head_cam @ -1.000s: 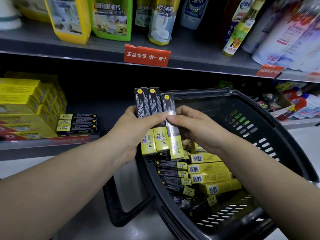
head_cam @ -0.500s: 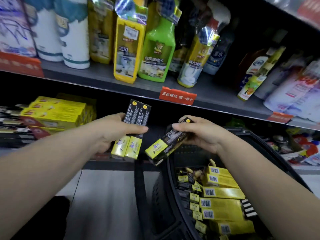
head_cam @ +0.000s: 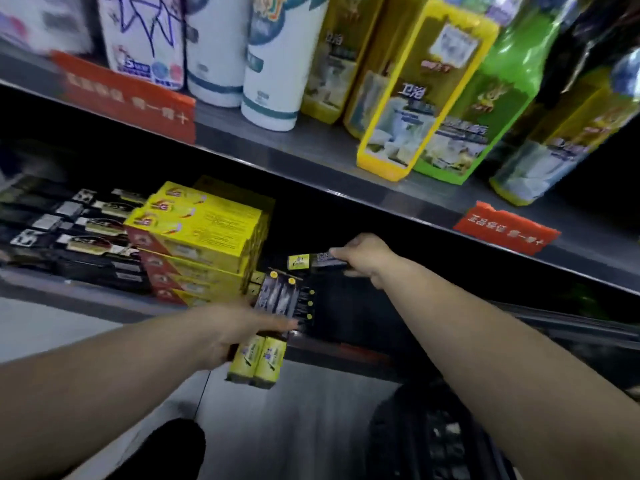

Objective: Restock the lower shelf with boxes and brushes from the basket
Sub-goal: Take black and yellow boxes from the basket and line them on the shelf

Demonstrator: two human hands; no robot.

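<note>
My left hand (head_cam: 239,329) grips two long black-and-yellow boxes (head_cam: 268,336) side by side, held upright in front of the lower shelf (head_cam: 346,351) edge. My right hand (head_cam: 367,259) reaches into the lower shelf and pinches a single black-and-yellow box (head_cam: 313,262) by its dark end, holding it level above a small stack of the same boxes (head_cam: 306,304) lying on the shelf. The black basket (head_cam: 426,441) shows only as a blurred rim at the bottom right.
A stack of yellow-and-red boxes (head_cam: 201,244) stands left of the small stack, with dark packaged items (head_cam: 79,237) further left. The upper shelf (head_cam: 311,147) carries paper rolls and yellow and green refill pouches, with red price tags (head_cam: 505,228) on its edge.
The view swung left and toward the shelf. My right hand carried its single box from above the basket into the lower shelf. My left hand moved its two boxes closer to the shelf edge.
</note>
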